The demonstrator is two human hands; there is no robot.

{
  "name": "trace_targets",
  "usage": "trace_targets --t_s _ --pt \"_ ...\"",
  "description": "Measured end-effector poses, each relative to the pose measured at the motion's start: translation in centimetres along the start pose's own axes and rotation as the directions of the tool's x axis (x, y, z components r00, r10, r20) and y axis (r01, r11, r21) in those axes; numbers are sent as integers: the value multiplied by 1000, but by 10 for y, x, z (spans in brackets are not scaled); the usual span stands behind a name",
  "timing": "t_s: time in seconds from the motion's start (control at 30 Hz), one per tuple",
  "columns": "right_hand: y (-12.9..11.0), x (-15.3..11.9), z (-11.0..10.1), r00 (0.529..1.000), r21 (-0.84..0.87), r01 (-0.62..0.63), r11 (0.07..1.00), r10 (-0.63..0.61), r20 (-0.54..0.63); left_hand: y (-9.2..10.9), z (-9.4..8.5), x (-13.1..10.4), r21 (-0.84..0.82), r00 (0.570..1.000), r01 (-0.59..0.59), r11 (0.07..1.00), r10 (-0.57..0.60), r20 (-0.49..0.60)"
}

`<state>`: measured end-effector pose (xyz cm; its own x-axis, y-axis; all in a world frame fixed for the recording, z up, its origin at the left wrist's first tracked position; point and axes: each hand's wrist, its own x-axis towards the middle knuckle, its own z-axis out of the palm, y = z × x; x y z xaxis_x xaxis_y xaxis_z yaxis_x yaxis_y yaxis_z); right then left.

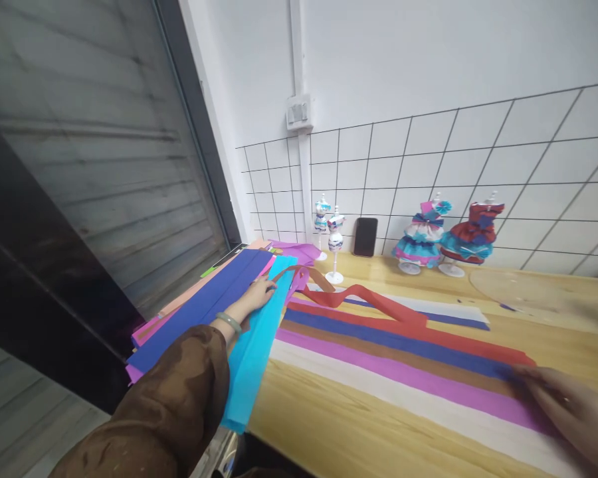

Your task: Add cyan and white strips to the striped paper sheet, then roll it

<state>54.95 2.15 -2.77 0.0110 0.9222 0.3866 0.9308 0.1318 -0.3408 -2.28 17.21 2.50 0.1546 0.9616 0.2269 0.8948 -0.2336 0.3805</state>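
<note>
Left hand: (258, 295) palm down on the folded sheets, fingers toward the far side, over the cyan sheet (255, 362) and beside the dark-blue sheet (214, 299). Probably steadies the stack. Can't tell if the fingers pinch the loose brown strip (321, 277) arching off next to them.
Right hand: (575, 411) at the right ends of the row, thumb and forefinger close together by the blue strip (403, 343). Blurred; can't tell pinch from light touch. Likely there to keep the ends straight.
Strip row: far to near, red strip (478, 345), blue, brown strip (403, 357), purple strip (403, 376), white strip (403, 403). Flat on the desk (319, 411), side by side, so each color shows, I'd say.
Loose red strip: (373, 300) wavy, right end lying over the row's far side.
Wall side: phone (365, 237) propped upright; slim dress form (335, 239) left of it, ruffled dresses (418, 236) on stands right. Set far back, presumably off the strips.
</note>
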Motion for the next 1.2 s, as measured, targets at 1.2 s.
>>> trace_targets --t_s 1.2 --pt "-146 24 -37 955 172 249 953 -212 -207 190 -134 -37 -61 732 -546 835 441 -519"
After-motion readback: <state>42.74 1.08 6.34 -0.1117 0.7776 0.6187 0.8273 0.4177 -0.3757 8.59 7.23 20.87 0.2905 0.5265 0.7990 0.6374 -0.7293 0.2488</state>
